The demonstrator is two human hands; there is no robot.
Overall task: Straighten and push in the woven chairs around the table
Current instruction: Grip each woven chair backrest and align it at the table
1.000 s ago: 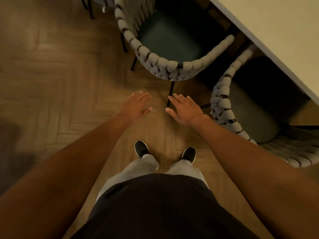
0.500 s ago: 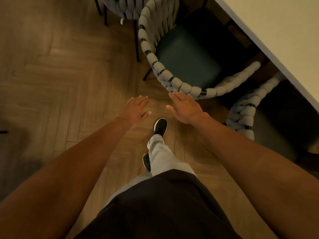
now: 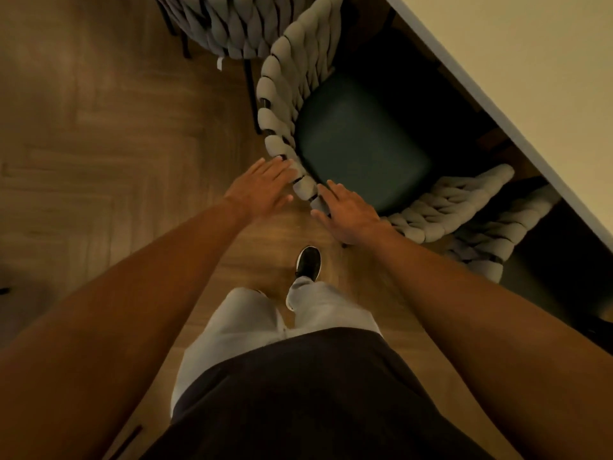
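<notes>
Person stands over the middle woven chair (image 3: 348, 141), both arms out, one shoe (image 3: 309, 261) stepped forward. Left hand (image 3: 262, 189) flat, fingers straight and close together, tips at the outer side of the chair's rope-wrapped back rim. Right hand (image 3: 348, 214) also flat, fingers straight and slightly spread, lying over the rim just beside the dark seat cushion (image 3: 361, 144). Neither hand grips yet; contact looks light, can't tell if either presses. Chair sits angled, front partly under the pale table (image 3: 517, 71), back swung out toward the person. Second chair (image 3: 491, 240) on the right is tight against it, arms nearly touching; third chair (image 3: 232, 24) at top. Step in hand, my read: reaching to take hold of the back. Next move probably needs fingers curled over the rim, then a twist to square it and a shove toward the table, watching the neighbour's arm
</notes>
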